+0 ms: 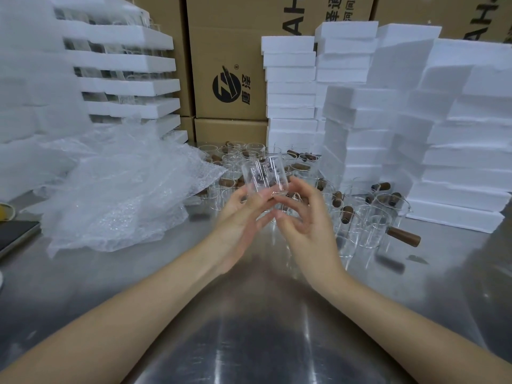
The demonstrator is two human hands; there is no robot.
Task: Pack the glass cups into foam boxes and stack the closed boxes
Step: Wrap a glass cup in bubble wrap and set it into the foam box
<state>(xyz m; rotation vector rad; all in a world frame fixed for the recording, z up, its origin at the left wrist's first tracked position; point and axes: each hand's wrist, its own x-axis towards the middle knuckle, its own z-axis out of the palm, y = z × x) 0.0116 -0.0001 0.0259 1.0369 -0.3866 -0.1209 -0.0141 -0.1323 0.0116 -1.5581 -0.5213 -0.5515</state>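
My left hand and my right hand meet above the steel table, holding clear glass cups up by their bases; they look like two, side by side. Behind them stand several more glass cups with brown wooden handles on the table. Stacks of white foam boxes rise at the right and back. A taller stack of foam trays with glassware stands at the back left.
A crumpled sheet of bubble wrap covers the left of the table. Brown cardboard cartons form a wall behind. A dark tablet or phone lies at the left edge.
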